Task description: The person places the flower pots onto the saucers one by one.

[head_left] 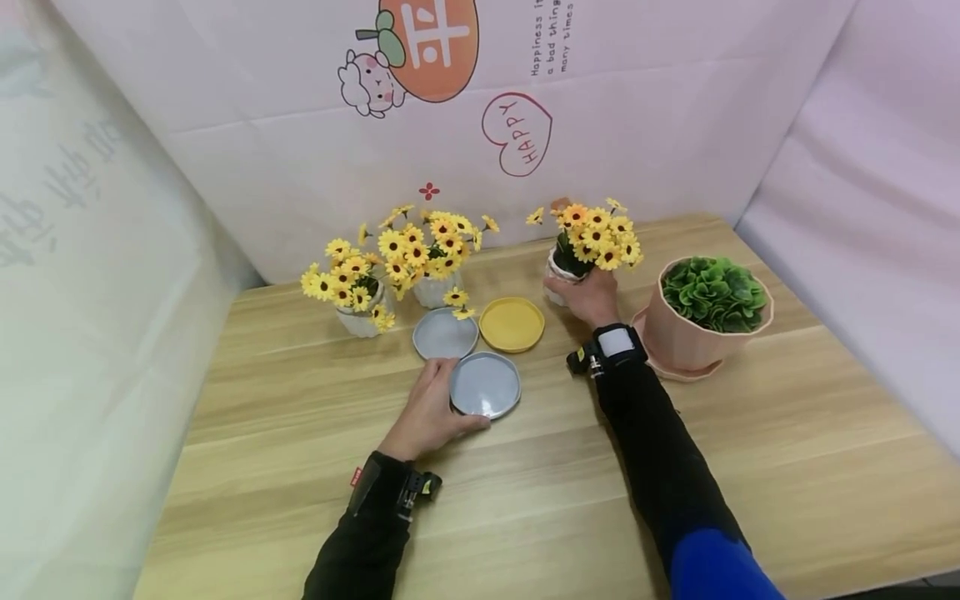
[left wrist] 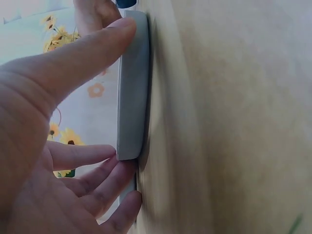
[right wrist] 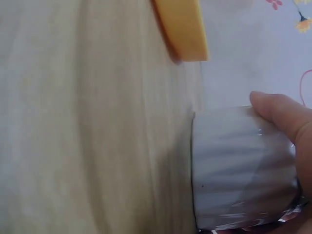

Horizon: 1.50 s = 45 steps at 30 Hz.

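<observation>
Near the middle of the table, my left hand (head_left: pixel 433 414) holds a round grey plate (head_left: pixel 486 387) by its edge. The left wrist view shows the thumb on one side of the plate's rim (left wrist: pixel 132 87) and fingertips against the opposite side. My right hand (head_left: pixel 594 297) grips a white flowerpot (right wrist: pixel 239 168) of yellow daisy-like flowers (head_left: pixel 596 236) at the back right. Its thumb lies along the pot's side in the right wrist view; its other fingers are mostly hidden. Behind the held plate lie another grey plate (head_left: pixel 442 336) and a yellow plate (head_left: pixel 512 325).
Two more white pots, a left one (head_left: pixel 360 322) and a right one (head_left: pixel 435 292), hold yellow flowers near the back edge. A pink planter (head_left: pixel 684 337) with a leafy green plant stands right of my right wrist. A printed cloth (head_left: pixel 300 167) hangs behind the wooden table (head_left: pixel 285 450).
</observation>
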Each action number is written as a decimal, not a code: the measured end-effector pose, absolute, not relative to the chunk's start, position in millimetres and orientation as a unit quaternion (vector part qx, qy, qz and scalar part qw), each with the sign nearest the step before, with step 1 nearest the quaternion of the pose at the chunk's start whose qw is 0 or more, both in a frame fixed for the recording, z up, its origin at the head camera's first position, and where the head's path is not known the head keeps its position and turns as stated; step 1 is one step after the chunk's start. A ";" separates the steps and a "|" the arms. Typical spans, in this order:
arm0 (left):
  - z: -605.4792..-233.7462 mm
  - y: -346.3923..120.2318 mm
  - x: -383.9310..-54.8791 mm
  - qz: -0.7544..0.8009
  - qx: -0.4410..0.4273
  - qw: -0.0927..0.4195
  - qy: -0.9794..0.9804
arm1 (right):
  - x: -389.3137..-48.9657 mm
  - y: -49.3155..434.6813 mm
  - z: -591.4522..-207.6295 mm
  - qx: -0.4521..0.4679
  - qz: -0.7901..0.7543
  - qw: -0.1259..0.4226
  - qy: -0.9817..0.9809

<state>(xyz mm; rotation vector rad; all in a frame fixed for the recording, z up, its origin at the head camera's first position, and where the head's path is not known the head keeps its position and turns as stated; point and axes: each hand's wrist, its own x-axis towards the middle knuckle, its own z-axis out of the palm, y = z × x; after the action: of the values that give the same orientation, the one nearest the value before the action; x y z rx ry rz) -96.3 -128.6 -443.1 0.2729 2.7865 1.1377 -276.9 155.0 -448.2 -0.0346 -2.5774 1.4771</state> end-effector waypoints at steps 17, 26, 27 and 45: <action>-441.2 -131.3 -103.9 0.370 0.092 0.080 0.921 | -278.0 156.2 -445.9 -0.017 0.489 0.090 -0.868; -438.6 -132.9 -103.1 0.367 0.092 0.082 0.922 | -273.2 159.1 -440.0 -0.005 0.472 0.052 -0.880; -438.7 -132.8 -103.1 0.368 0.092 0.082 0.922 | -272.4 159.3 -438.8 -0.005 0.471 0.047 -0.881; -440.2 -130.7 -104.2 0.368 0.090 0.083 0.922 | -256.3 170.8 -433.2 0.035 0.421 0.009 -0.906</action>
<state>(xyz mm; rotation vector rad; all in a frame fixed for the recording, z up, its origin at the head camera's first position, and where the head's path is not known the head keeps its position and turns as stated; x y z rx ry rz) -104.2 -130.7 -440.2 0.2685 2.7507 1.0997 -256.3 170.8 -433.2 0.1081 -2.8298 1.3160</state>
